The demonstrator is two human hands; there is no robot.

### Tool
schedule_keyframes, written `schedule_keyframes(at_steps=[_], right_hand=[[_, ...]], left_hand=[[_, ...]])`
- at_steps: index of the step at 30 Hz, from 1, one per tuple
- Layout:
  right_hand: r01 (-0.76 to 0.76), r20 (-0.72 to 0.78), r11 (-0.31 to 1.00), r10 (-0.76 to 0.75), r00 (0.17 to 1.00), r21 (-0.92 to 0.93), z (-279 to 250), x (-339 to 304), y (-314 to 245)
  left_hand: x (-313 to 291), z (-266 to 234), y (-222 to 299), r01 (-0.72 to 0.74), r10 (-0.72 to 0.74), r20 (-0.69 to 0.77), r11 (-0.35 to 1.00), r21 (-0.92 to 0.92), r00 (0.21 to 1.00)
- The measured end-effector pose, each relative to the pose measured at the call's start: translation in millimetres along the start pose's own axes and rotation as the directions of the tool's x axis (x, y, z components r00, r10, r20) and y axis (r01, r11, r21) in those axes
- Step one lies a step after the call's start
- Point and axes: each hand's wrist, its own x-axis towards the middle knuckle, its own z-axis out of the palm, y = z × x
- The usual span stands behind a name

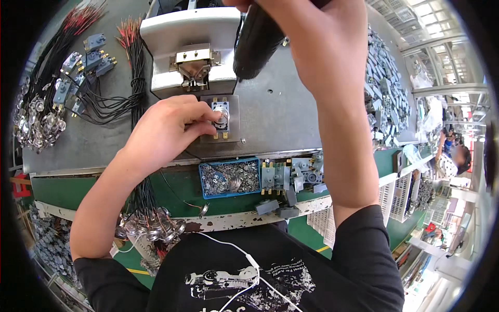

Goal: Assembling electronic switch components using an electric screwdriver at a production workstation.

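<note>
The left hand (166,130) pinches a small round metal part (222,116) on the table's (280,114) fixture plate (234,106), while the right hand (317,47) grips a black lever handle (257,41) farther off.

Black short-sleeved T-shirt (291,275), white chest print, bare forearms

The surface (291,117) is grey metal with a green front edge. The tray (230,177) is blue, filled with silver washers. The press (192,49) is white. The wires (134,62) are black with red tips. The handle (255,44) is black.
</note>
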Motion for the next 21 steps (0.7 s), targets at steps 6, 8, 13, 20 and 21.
schedule_keyframes(at_steps=[6,8,13,20,21], right_hand=[[0.278,0.000,0.956,-0.279,0.960,0.093,16,0,42],[0.268,-0.002,0.960,-0.268,0.963,0.078,21,0,43],[0.236,-0.012,0.971,-0.235,0.972,0.045,35,-2,37],[0.196,-0.061,0.980,-0.194,0.979,0.031,63,2,32],[0.200,-0.112,0.978,-0.191,0.975,0.067,71,1,33]], left_hand=[[-3,4,7,-0.074,0.080,-0.066,0.993,0.089,0.995],[-4,11,2,-0.073,0.082,-0.092,0.992,0.100,0.992],[-8,12,1,-0.053,0.064,-0.105,0.993,0.107,0.992],[-8,12,3,-0.050,0.057,-0.061,0.993,0.108,0.997],[-10,12,1,-0.049,0.055,-0.059,0.994,0.100,0.997]])
